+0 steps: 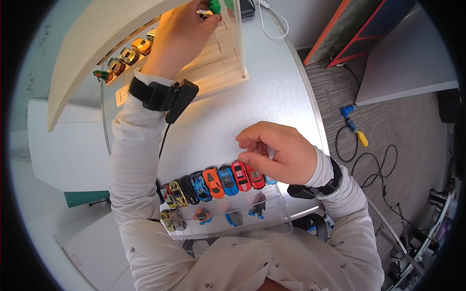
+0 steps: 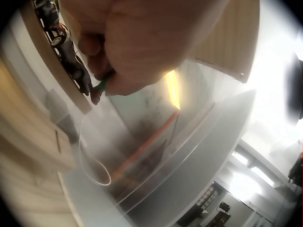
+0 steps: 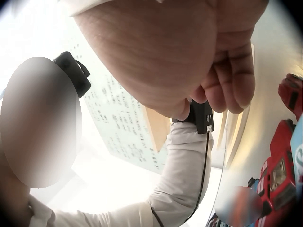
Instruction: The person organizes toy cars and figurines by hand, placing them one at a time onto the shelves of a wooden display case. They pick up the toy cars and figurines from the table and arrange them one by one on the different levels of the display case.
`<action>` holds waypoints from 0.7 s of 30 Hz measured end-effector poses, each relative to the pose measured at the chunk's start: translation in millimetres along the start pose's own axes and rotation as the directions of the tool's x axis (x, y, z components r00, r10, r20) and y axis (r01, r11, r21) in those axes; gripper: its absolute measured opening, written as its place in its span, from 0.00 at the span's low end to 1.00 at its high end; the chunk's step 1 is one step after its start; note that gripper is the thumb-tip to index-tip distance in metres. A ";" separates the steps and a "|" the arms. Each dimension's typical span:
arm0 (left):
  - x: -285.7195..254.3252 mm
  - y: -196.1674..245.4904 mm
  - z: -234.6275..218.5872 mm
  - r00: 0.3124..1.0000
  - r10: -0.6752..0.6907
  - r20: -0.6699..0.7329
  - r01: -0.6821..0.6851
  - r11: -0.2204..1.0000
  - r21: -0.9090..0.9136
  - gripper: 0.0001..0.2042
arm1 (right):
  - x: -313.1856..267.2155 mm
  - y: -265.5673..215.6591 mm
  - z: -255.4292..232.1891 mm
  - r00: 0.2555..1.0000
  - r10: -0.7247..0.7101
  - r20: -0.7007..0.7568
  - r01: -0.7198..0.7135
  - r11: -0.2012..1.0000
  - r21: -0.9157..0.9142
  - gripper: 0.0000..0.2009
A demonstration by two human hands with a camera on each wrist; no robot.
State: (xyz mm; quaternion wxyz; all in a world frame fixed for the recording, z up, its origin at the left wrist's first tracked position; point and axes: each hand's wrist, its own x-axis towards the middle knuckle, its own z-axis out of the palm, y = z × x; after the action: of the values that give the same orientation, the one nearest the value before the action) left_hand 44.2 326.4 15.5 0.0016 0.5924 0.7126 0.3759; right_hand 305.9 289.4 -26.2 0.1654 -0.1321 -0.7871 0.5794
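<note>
Green figure (image 1: pixel 214 6), small: clamped between the fingers of the left grip (image 1: pixel 182 41), at the wooden shelf unit (image 1: pixel 218 85). Right grip (image 1: pixel 284 151): fingers loosely bent, thumb apart, above the bench (image 1: pixel 208 133), near a row of toy cars (image 1: pixel 212 183).

My table (image 1: pixel 274 92): silver-grey top; on it stands the wooden shelf (image 1: pixel 221 83), and nearer to me one row of toy cars (image 1: pixel 212 183).
Wooden shelf: it carries golden cars (image 1: pixel 129 56) and one green-and-red figure (image 1: pixel 101 75).
Floor (image 1: pixel 335 89): grey carpet; a yellow connector (image 1: pixel 362 138) lies there.
</note>
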 end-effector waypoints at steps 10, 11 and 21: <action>5.8 -0.3 -3.4 0.995 -0.063 0.079 0.057 0.995 0.076 0.19 | -0.7 -1.1 -1.7 0.999 0.007 0.031 -0.006 0.999 -0.035 0.12; 5.1 -0.8 -3.0 0.995 -0.068 0.076 0.061 0.994 0.092 0.20 | -0.6 -1.0 -1.6 0.999 0.013 0.033 -0.012 0.999 -0.036 0.12; 4.9 -8.4 0.6 0.991 0.132 -0.009 -0.129 0.981 0.146 0.22 | -0.5 -1.8 -0.8 0.998 0.028 0.047 -0.025 0.998 -0.055 0.12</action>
State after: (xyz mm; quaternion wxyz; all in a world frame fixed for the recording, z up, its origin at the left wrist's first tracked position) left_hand 36.0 330.8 12.8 -0.0730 0.6328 0.6976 0.3280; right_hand 306.7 289.4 -24.4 0.1349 -0.1331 -0.8045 0.5629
